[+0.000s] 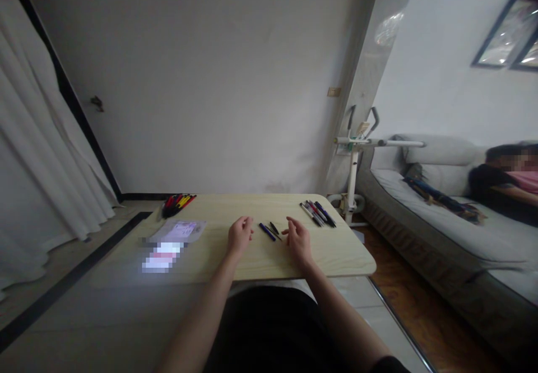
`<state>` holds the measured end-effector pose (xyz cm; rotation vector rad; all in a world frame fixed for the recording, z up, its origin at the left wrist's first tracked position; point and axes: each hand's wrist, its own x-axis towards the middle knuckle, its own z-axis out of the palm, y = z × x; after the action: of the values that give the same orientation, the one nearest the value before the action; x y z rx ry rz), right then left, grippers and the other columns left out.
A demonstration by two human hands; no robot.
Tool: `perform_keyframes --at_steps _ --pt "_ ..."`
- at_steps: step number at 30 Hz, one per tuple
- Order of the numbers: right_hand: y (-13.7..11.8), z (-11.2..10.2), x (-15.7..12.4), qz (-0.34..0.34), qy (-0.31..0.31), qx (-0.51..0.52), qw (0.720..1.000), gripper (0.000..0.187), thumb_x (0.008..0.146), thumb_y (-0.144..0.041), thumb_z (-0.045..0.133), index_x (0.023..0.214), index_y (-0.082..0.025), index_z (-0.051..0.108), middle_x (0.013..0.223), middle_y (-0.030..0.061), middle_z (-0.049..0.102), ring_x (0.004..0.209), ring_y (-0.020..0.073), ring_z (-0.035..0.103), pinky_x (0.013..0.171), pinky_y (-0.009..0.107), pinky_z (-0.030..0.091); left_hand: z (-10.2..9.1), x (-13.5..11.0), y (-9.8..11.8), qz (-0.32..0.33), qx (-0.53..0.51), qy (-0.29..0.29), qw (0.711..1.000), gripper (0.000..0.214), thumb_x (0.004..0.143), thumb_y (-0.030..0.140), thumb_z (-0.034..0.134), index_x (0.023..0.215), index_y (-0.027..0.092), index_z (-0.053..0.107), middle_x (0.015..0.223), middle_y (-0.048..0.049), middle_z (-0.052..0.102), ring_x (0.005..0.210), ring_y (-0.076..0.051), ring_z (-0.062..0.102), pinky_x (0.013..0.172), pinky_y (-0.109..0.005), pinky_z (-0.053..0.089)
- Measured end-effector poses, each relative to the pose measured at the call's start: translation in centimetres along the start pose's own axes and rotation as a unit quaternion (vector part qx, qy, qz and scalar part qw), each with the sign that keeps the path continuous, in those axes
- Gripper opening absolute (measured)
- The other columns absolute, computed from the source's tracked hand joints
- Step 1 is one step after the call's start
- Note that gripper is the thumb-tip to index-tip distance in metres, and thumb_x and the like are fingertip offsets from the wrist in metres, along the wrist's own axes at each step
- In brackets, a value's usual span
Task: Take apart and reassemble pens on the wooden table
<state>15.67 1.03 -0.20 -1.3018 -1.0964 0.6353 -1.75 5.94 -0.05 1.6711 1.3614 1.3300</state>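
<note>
Both of the person's forearms reach out over the pale wooden counter, with the hands resting near its middle. The left hand lies with its fingers curled loosely inward; from here I cannot tell whether anything small sits inside it. The right hand is relaxed and half open, fingers slightly bent, gripping nothing. A blue pen lies on the counter between the two hands, and a shorter black pen lies just beside it, nearer the right hand's fingertips; neither hand touches them. At the far right corner is a loose row of pens. At the far left corner is a bundle of red, yellow and black pens, with a clear plastic packet in front of it. Off to the right, another person lies on a grey sofa.
</note>
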Motion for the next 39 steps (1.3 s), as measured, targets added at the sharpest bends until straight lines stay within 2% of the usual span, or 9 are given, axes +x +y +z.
perform_keyframes --at_steps 5,10,13,17,19,22,29,34,39 --pt "0.0 -0.1 -0.2 0.017 -0.024 -0.003 1.0 0.05 0.068 -0.027 0.038 0.113 -0.008 0.053 0.066 0.0073 0.065 0.036 0.0096 0.048 0.039 0.02 0.037 -0.4 -0.2 0.6 -0.017 0.005 0.004 1.0 0.036 0.074 0.025 0.039 0.103 0.013 0.056 0.063 -0.0031 0.062 0.035 -0.006 0.046 0.037 -0.017 0.034" --pt "0.0 -0.2 -0.4 0.036 -0.033 -0.017 0.999 0.038 0.065 -0.024 0.036 0.088 -0.01 0.063 0.064 0.0066 0.064 0.034 0.0101 0.05 0.037 0.02 0.036 -0.8 -0.5 1.0 -0.026 0.016 0.012 0.999 0.028 0.071 0.022 0.038 0.082 0.013 0.062 0.074 -0.006 0.065 0.032 -0.006 0.047 0.035 -0.018 0.036" --pt "0.0 -0.2 -0.4 0.037 -0.018 -0.012 0.999 0.032 0.066 -0.024 0.036 0.077 -0.01 0.062 0.053 0.0041 0.059 0.032 0.0107 0.047 0.035 0.02 0.033 -0.8 -0.6 1.1 -0.035 0.014 0.019 0.999 0.026 0.071 0.022 0.036 0.073 0.013 0.06 0.069 -0.0045 0.064 0.03 -0.006 0.045 0.033 -0.019 0.033" --pt "-0.2 -0.3 -0.1 -0.02 0.013 -0.026 0.999 0.029 0.069 -0.03 0.042 0.081 -0.012 0.062 0.054 0.0036 0.06 0.051 0.0155 0.056 0.047 0.022 0.039 -0.7 -0.6 1.0 -0.015 0.008 0.051 0.999 0.024 0.073 0.025 0.037 0.077 0.014 0.058 0.055 -0.0014 0.061 0.038 -0.01 0.051 0.04 -0.019 0.036" --pt "-0.3 -0.3 0.1 -0.035 0.008 -0.051 0.998 0.031 0.072 -0.036 0.042 0.07 -0.013 0.063 0.06 0.0063 0.062 0.058 0.0168 0.058 0.053 0.023 0.04 -0.7 -0.5 1.0 0.005 0.009 0.065 0.998 0.026 0.076 0.03 0.038 0.08 0.015 0.058 0.053 -0.0013 0.062 0.044 -0.012 0.053 0.045 -0.02 0.037" --pt "-0.2 -0.3 0.2 -0.021 0.009 -0.073 0.997 0.043 0.076 -0.042 0.036 0.054 -0.014 0.06 0.051 0.0055 0.058 0.05 0.0152 0.054 0.051 0.024 0.038 -0.6 -0.3 0.8 0.008 0.034 0.059 0.998 0.039 0.079 0.04 0.034 0.066 0.015 0.061 0.048 -0.0022 0.06 0.046 -0.014 0.053 0.048 -0.022 0.037" --pt "0.7 -0.4 0.1 0.014 -0.02 -0.068 0.997 0.03 0.067 -0.029 0.039 0.056 -0.014 0.062 0.038 -0.0005 0.049 0.04 0.0133 0.046 0.041 0.022 0.032 -0.6 -0.2 0.2 0.017 0.018 0.017 1.0 0.032 0.072 0.03 0.037 0.062 0.015 0.064 0.046 -0.0016 0.059 0.053 -0.016 0.057 0.055 -0.024 0.041" --pt "1.0 -0.4 0.2 0.027 0.025 -0.089 0.995 0.033 0.068 -0.031 0.038 0.041 -0.017 0.052 0.036 0.0006 0.046 0.039 0.0137 0.043 0.042 0.024 0.029 -0.7 -0.3 0.3 0.019 0.028 0.014 0.999 0.029 0.07 0.028 0.039 0.052 0.017 0.059 0.039 0.0005 0.053 0.043 -0.014 0.051 0.049 -0.023 0.038" --pt "0.0 -0.4 0.2 -0.049 0.013 -0.124 0.991 0.033 0.073 -0.036 0.036 0.052 -0.017 0.054 0.053 0.0029 0.055 0.055 0.0158 0.05 0.053 0.024 0.033 -0.6 -0.3 0.1 0.029 0.035 0.028 0.999 0.036 0.073 0.029 0.035 0.043 0.019 0.051 0.045 -0.0014 0.055 0.049 -0.014 0.053 0.055 -0.024 0.04"
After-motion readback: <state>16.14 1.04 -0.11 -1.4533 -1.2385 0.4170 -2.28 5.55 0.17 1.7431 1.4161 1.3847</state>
